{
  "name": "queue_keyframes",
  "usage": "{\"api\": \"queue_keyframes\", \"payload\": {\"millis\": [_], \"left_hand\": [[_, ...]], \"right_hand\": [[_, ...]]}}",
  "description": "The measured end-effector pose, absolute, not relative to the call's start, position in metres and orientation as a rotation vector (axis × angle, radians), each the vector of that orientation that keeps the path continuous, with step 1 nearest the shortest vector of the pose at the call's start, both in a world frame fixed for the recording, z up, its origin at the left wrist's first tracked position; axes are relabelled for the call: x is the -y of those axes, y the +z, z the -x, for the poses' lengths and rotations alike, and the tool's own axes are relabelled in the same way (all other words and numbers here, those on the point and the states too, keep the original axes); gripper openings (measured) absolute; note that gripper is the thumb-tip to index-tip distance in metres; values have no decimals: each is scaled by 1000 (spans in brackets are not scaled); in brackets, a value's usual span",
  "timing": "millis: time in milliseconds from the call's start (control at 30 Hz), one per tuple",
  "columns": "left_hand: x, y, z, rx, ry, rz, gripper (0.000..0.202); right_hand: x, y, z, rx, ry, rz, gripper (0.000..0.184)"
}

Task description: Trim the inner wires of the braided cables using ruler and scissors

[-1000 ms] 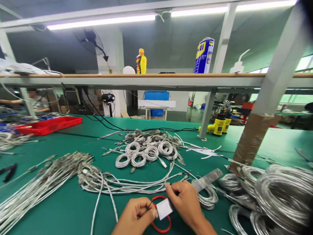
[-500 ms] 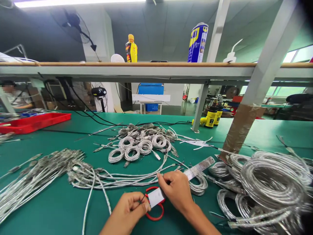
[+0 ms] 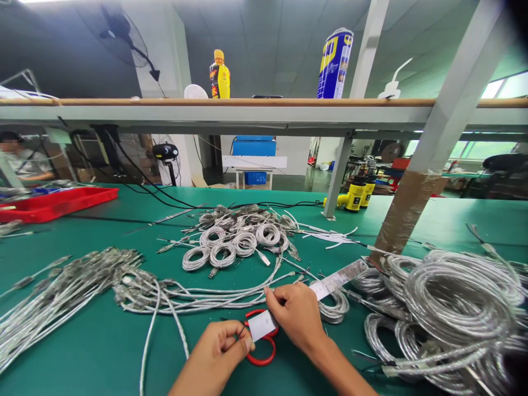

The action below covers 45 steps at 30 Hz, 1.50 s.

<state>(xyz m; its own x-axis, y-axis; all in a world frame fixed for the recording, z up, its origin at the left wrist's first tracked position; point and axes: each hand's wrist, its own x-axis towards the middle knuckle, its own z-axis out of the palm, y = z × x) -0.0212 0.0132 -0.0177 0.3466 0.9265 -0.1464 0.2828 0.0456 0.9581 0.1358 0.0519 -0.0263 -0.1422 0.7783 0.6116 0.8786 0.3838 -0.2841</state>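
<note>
My right hand (image 3: pixel 297 316) is wrapped round a flat metal ruler (image 3: pixel 336 279), which slants up to the right. The ruler's near end sticks out pale below my fingers. At that end, my left hand (image 3: pixel 225 346) pinches a thin black wire (image 3: pixel 240 330) between thumb and fingers; whatever else the pinch holds is hidden. Under the ruler's near end lie red-handled scissors (image 3: pixel 264 360), their blades out of sight. A coiled clear-jacketed cable (image 3: pixel 336 311) rests just beyond my right hand.
Small cable coils (image 3: pixel 223 256) are heaped mid-table. Straight cables (image 3: pixel 61 302) lie to the left, and large coils (image 3: pixel 457 308) crowd the right beside a shelf post (image 3: pixel 406 214). Farther back are a red tray (image 3: pixel 61 204) and yellow-black tools (image 3: pixel 357 195). A person (image 3: pixel 25 159) sits far left.
The ruler's far end reaches slightly farther up and right. Both hands keep nearly the same place and grip. The whole view has shifted a little.
</note>
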Motion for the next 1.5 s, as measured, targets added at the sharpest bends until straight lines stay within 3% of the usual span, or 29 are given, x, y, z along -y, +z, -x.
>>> {"api": "queue_keyframes", "payload": {"millis": [1033,1500], "left_hand": [[-8,-23,19,-1126,762,-1486,16],[-12,-25,21,-1141,723,-1412,26]], "right_hand": [[-59,-32,-147,1843,-294,1432,42],[-55,-35,-142,1939,-238,1370,44]]}}
